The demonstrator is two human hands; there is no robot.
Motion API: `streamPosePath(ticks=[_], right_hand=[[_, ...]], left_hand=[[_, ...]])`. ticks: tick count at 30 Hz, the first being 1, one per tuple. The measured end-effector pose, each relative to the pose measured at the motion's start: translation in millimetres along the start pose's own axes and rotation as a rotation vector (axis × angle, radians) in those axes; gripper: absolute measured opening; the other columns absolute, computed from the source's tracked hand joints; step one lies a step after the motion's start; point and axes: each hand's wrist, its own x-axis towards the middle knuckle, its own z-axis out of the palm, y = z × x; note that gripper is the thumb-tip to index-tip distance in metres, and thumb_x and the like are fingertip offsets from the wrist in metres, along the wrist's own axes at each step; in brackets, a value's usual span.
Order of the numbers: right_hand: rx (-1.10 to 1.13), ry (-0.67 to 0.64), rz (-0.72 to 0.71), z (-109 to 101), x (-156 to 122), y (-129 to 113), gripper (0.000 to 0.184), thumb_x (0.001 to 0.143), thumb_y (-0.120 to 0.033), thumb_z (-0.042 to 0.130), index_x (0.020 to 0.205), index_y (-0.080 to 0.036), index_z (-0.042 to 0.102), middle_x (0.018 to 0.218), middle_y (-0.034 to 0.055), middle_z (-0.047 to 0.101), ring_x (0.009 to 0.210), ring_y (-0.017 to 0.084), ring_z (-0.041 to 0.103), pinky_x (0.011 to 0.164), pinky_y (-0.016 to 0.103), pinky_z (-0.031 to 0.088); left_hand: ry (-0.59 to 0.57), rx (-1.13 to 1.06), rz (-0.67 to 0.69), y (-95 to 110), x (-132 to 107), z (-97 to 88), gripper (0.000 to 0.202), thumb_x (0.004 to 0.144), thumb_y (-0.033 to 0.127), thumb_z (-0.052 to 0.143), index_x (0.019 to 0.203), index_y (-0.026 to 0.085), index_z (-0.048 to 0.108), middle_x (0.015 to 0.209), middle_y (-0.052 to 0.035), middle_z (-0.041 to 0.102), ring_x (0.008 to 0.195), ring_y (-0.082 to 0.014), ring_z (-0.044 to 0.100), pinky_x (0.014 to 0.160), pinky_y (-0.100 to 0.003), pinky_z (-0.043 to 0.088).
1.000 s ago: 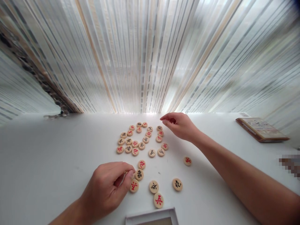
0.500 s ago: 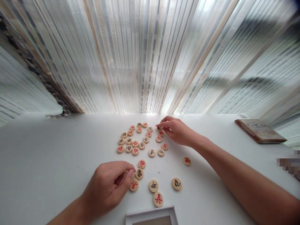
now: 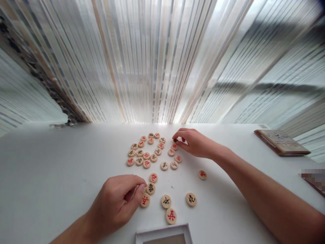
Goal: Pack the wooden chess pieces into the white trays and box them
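Round wooden Chinese chess pieces with red or black characters lie on the white table (image 3: 63,169). My right hand (image 3: 191,142) is at the far side, thumb and forefinger closed on a black-marked chess piece (image 3: 175,140). Just below it sit two red-marked pieces, the nearer one (image 3: 171,152) slightly apart from the fingers. My left hand (image 3: 119,198) rests closer to me, its thumb and forefinger pinched on a chess piece, mostly hidden, with only a pale edge showing. Beside those fingertips are a black-marked piece (image 3: 150,188) and a red-marked piece (image 3: 145,200).
Several pieces form a looped cluster around a red-marked piece (image 3: 146,156). Others lie scattered nearer, including a black-marked piece (image 3: 191,199). A shallow white box (image 3: 162,231) stands at the front edge. On the right lies a book (image 3: 281,142). Striped curtains (image 3: 142,67) hang behind.
My right hand has drawn slightly right, lifting or shifting the black-marked piece it pinches. A red-marked piece below it has slid a little left. My left hand stays put.
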Motion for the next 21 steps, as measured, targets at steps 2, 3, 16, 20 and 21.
streamPosePath(ticks=[2, 3, 16, 20, 21], right_hand=[[0.0, -0.006, 0.0, -0.3, 0.0, -0.1, 0.024, 0.097, -0.013, 0.062, 0.111, -0.02, 0.081, 0.111, 0.0102, 0.078, 0.091, 0.024, 0.073, 0.078, 0.035, 0.057], [0.001, -0.009, -0.001, -0.4, 0.1, 0.0, 0.025, 0.097, -0.012, 0.062, 0.112, -0.02, 0.081, 0.112, 0.01, 0.078, 0.092, 0.023, 0.073, 0.079, 0.035, 0.057], [0.012, -0.081, -0.005, -3.6, -2.3, 1.1, 0.036, 0.098, -0.014, 0.063, 0.129, -0.023, 0.079, 0.124, 0.0115, 0.074, 0.096, 0.024, 0.074, 0.078, 0.034, 0.059], [0.01, -0.107, 0.008, -5.5, -1.5, 0.5, 0.033, 0.098, -0.015, 0.063, 0.125, -0.023, 0.081, 0.121, 0.0115, 0.074, 0.098, 0.025, 0.073, 0.078, 0.034, 0.058], [0.008, -0.115, 0.01, -5.9, -1.2, 0.5, 0.032, 0.099, -0.015, 0.063, 0.124, -0.022, 0.081, 0.121, 0.0116, 0.074, 0.098, 0.025, 0.073, 0.078, 0.034, 0.058]], left_hand=[[-0.005, 0.001, 0.004, -0.3, 0.2, -0.1, 0.022, 0.101, 0.016, 0.055, 0.088, 0.02, 0.072, 0.063, 0.0029, 0.065, 0.047, -0.0108, 0.051, 0.051, -0.024, 0.041], [-0.008, 0.002, 0.005, -0.4, 0.3, -0.1, 0.022, 0.101, 0.016, 0.054, 0.089, 0.02, 0.072, 0.063, 0.0028, 0.065, 0.047, -0.0108, 0.051, 0.051, -0.024, 0.041], [-0.007, 0.003, 0.007, 0.5, 2.1, -0.4, 0.022, 0.101, 0.015, 0.054, 0.089, 0.019, 0.072, 0.062, 0.0028, 0.064, 0.047, -0.0108, 0.05, 0.052, -0.024, 0.04], [-0.006, 0.003, 0.003, 0.4, 1.8, -0.2, 0.022, 0.101, 0.015, 0.054, 0.088, 0.019, 0.072, 0.062, 0.0032, 0.063, 0.047, -0.0106, 0.05, 0.052, -0.024, 0.04], [-0.011, 0.003, 0.004, 0.3, 1.3, -0.2, 0.022, 0.101, 0.015, 0.054, 0.088, 0.019, 0.072, 0.062, 0.0033, 0.063, 0.047, -0.0105, 0.049, 0.052, -0.024, 0.04]])
